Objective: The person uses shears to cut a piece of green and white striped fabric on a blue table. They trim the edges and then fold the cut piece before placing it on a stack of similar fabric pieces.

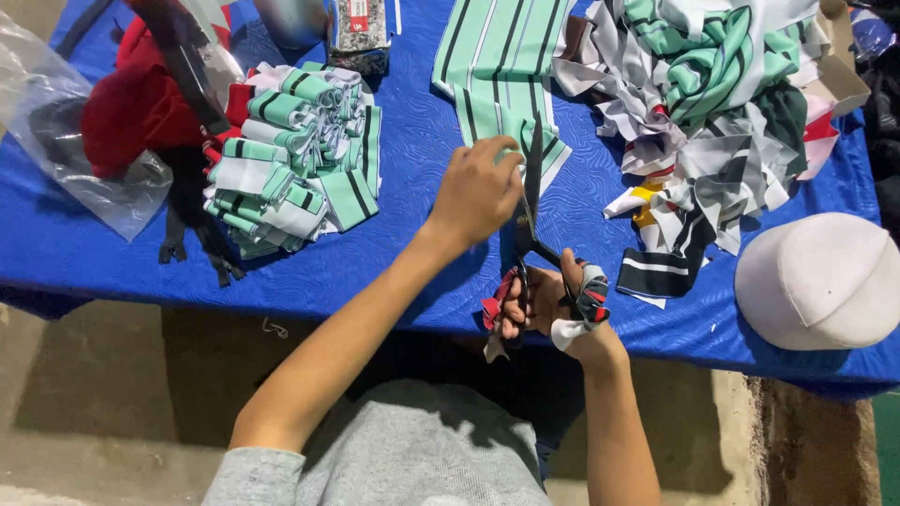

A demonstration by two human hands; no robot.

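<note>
My right hand (pixel 548 309) grips a pair of dark scissors (pixel 531 201) whose handles are wrapped in cloth scraps; the blades point away from me into a green, white and black striped fabric strip (pixel 502 70). My left hand (pixel 478 192) pinches the near end of that strip, just left of the blades. The strip runs from the far table edge toward me over the blue table cover (pixel 412 187).
A stack of cut striped pieces (pixel 295 155) lies to the left. A heap of striped fabric scraps (pixel 712 103) fills the far right. A white cap (pixel 820 281) sits at the right edge. Red cloth and a clear plastic bag (pixel 66 141) are far left, with black zippers (pixel 192 234).
</note>
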